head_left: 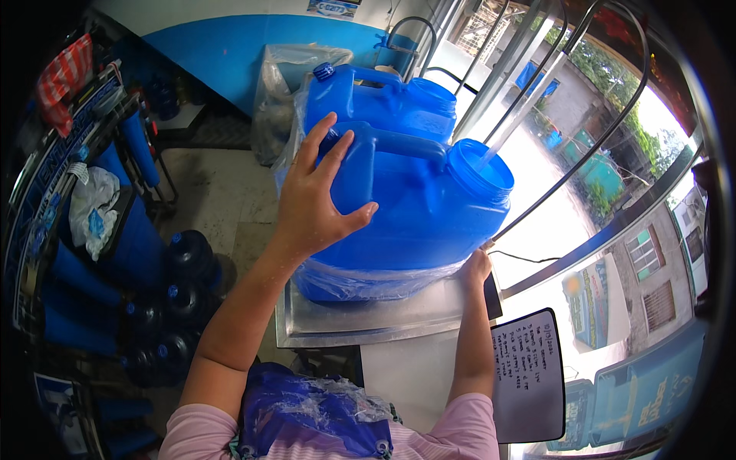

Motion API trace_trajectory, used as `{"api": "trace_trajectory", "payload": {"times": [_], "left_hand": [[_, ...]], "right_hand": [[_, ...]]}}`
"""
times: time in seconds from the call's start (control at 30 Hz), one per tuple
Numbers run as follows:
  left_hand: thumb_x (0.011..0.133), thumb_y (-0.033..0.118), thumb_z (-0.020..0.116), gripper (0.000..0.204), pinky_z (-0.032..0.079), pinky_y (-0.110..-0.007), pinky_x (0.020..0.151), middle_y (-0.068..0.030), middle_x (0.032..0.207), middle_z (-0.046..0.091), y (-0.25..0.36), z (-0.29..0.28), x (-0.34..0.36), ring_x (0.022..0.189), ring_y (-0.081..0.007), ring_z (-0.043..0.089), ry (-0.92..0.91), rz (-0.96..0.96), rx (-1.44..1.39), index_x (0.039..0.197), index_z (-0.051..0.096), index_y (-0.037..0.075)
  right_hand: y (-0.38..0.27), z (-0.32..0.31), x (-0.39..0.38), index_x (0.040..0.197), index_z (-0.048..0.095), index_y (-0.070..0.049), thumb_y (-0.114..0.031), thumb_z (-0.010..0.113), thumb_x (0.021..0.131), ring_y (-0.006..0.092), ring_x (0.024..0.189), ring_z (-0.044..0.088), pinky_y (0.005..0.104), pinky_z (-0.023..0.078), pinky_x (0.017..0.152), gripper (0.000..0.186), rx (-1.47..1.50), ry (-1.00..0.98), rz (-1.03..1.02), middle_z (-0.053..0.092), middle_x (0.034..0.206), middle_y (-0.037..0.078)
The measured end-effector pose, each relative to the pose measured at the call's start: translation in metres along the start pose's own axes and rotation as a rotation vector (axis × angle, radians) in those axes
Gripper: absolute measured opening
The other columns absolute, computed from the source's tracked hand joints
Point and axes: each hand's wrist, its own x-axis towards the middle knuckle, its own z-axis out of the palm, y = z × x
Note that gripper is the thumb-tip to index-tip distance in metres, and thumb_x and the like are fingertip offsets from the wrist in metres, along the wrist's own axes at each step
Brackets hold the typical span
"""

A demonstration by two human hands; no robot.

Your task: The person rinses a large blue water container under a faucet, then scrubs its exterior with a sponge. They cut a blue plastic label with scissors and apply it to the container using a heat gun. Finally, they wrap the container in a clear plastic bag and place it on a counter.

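A large blue water jug (pixel 418 207) stands on a metal tray (pixel 368 326), clear plastic film (pixel 383 284) wrapped round its lower part. Its wide mouth (pixel 498 180) is uncapped, and a clear tube or water stream (pixel 498 146) runs down into it. My left hand (pixel 310 199) is open, fingers spread over the jug's left shoulder beside a small blue cap (pixel 330 138); whether it presses on the jug I cannot tell. At the jug's lower right corner rests my right hand (pixel 477 267), its fingers mostly hidden. Just behind stands a second blue jug (pixel 376 103), also with its wide mouth open.
Black hoses and metal pipes (pixel 529 84) rise at the right before a bright window. A whiteboard with handwriting (pixel 529 376) leans at the lower right. Dark round bottles (pixel 188 257) crowd the floor at left, near a rack with a white plastic bag (pixel 93 207). Plastic sheeting (pixel 272 100) hangs behind.
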Motion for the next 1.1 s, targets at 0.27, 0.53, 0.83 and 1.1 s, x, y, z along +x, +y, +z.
{"api": "trace_trajectory", "payload": {"times": [0.27, 0.53, 0.83, 1.1], "left_hand": [[0.071, 0.041, 0.076, 0.080, 0.038, -0.052, 0.106, -0.0202, 0.150, 0.028, -0.002, -0.001, 0.000, 0.135, -0.0421, 0.036, -0.014, 0.011, -0.057, 0.137, 0.048, 0.004], [0.085, 0.031, 0.063, 0.060, 0.031, -0.050, 0.109, -0.0223, 0.153, 0.016, -0.047, -0.042, -0.031, 0.138, -0.0434, 0.025, -0.057, -0.044, -0.343, 0.139, 0.045, 0.012], [0.079, 0.011, 0.063, 0.034, 0.037, -0.043, 0.103, -0.0151, 0.139, 0.042, -0.211, -0.136, -0.095, 0.125, -0.0284, 0.044, -0.343, -0.386, -0.540, 0.113, 0.065, 0.007], [0.089, 0.024, 0.061, 0.030, 0.051, -0.036, 0.082, -0.0115, 0.099, 0.065, -0.376, -0.150, -0.157, 0.095, -0.0241, 0.063, -0.563, -1.036, -0.754, 0.112, 0.063, 0.005]], "right_hand": [[-0.008, 0.005, -0.028, 0.126, 0.050, -0.001, -0.005, 0.053, 0.085, 0.0395, 0.098, 0.057, 0.0470, 0.049, 0.078, 0.041, 0.065, 0.041, 0.035, 0.055, 0.107, 0.022], [-0.120, -0.227, -0.036, 0.147, 0.024, -0.008, -0.020, 0.052, 0.096, 0.0298, 0.107, 0.060, 0.0409, 0.056, 0.082, 0.059, 1.733, -0.359, -0.068, 0.052, 0.123, 0.029], [-0.342, -0.263, -0.013, 0.137, 0.040, 0.001, -0.013, 0.053, 0.089, 0.0306, 0.108, 0.055, 0.0415, 0.041, 0.104, 0.051, 2.054, 0.043, 0.237, 0.053, 0.112, 0.023], [-0.551, -0.325, -0.154, 0.138, 0.034, -0.003, -0.024, 0.071, 0.068, 0.0359, 0.118, 0.052, 0.0476, 0.038, 0.104, 0.082, 1.971, -0.604, -0.256, 0.052, 0.119, 0.018]]}}
